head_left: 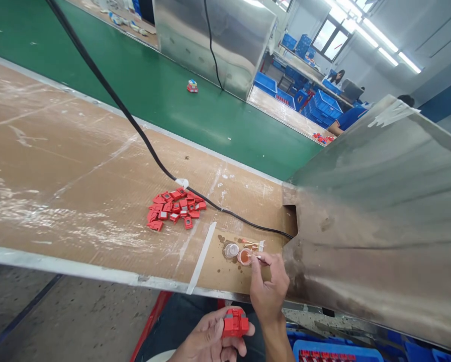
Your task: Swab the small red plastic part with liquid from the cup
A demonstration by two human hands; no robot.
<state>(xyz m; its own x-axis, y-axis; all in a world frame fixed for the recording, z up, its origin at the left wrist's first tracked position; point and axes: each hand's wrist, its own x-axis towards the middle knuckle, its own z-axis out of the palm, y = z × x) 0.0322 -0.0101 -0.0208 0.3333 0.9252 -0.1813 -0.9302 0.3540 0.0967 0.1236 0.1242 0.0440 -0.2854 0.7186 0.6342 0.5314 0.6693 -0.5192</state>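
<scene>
— What does the left hand [206, 339] have?

— A small red plastic part [235, 322], low in the view over the person's lap, below the near edge of the tabletop [78, 166]. The fingers curl around it and the thumb presses against its side, so it is pinched firmly.

— And the right hand [268, 289]?

— It reaches up over the tabletop's edge. Its fingers are pressed together on a thin stick [256, 257], whose tip sits in a small round cup of orange-brown paste [245, 256].

— Anything beside that cup?

— A clear round cap [231, 250] just to its left, and a few more sticks [250, 244] lying behind it.

— Where are the other red parts?

— In a loose pile [176, 207] farther back on the tabletop, with a black cable [142, 136] running just past them. A metal housing [379, 216] stands to the right, and a green conveyor belt [165, 85] runs behind.
</scene>
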